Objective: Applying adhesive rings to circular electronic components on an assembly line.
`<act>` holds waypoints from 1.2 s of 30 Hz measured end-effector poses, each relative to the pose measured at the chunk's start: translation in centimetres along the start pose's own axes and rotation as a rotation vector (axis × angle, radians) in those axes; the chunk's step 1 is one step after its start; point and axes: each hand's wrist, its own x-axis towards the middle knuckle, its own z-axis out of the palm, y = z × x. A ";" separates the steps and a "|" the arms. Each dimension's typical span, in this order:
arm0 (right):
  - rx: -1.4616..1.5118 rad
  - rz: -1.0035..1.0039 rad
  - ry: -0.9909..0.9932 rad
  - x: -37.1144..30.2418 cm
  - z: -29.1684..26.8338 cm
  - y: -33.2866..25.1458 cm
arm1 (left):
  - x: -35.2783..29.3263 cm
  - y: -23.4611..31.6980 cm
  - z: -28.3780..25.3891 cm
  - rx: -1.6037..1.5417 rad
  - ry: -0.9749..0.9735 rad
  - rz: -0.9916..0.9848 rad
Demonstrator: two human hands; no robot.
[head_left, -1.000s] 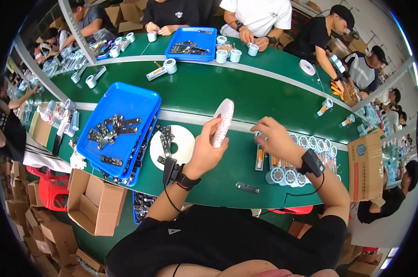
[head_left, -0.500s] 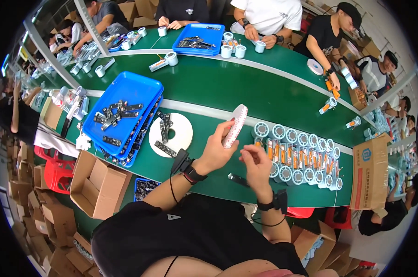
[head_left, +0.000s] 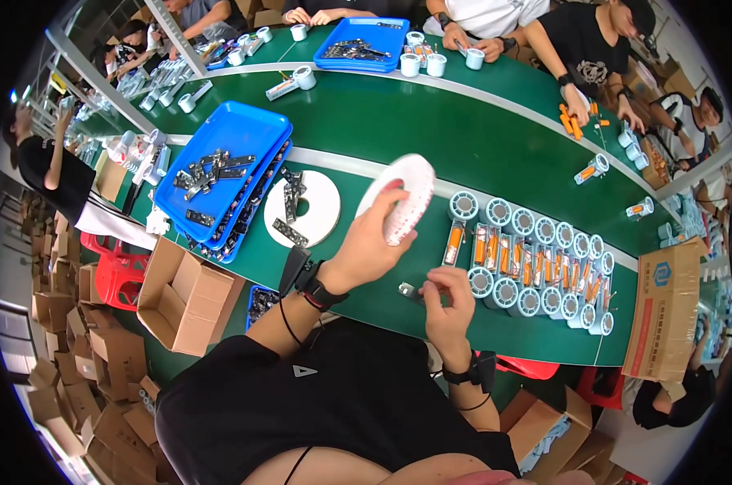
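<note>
Above the desk (head_left: pixel 370 303), the left hand (head_left: pixel 372 249) holds a light-looking tape roll (head_left: pixel 418 186), best gripped by its rim; right hand (head_left: pixel 450 309) narrow, contents unclear

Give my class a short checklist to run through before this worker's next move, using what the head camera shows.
1. White roll secure: ok; the left hand grips it, raised above the green table.
2. Right hand free: cannot tell; thumb and fingers are close together, and anything small between them is hidden.
3. Loose circuit board close by: ok; it lies by the right fingertips, though contact is unclear.
4. Flat white disc clear: not ok; boards lie on it.
5. More boards available: ok; several lie in the top blue tray.
6. Round-ended units lined up: ok; they stand side by side at the right.
</note>
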 end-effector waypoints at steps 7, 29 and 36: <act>-0.114 -0.131 0.175 4.7 0.2 -5.1 | 1.6 1.5 2.3 0.266 -0.319 0.214; -0.437 -0.125 0.133 9.8 -4.8 -2.8 | 9.4 -0.6 3.6 0.020 -0.693 0.066; -0.395 -0.055 0.106 10.9 -4.0 -2.4 | 9.7 -1.2 3.2 -0.011 -0.630 0.126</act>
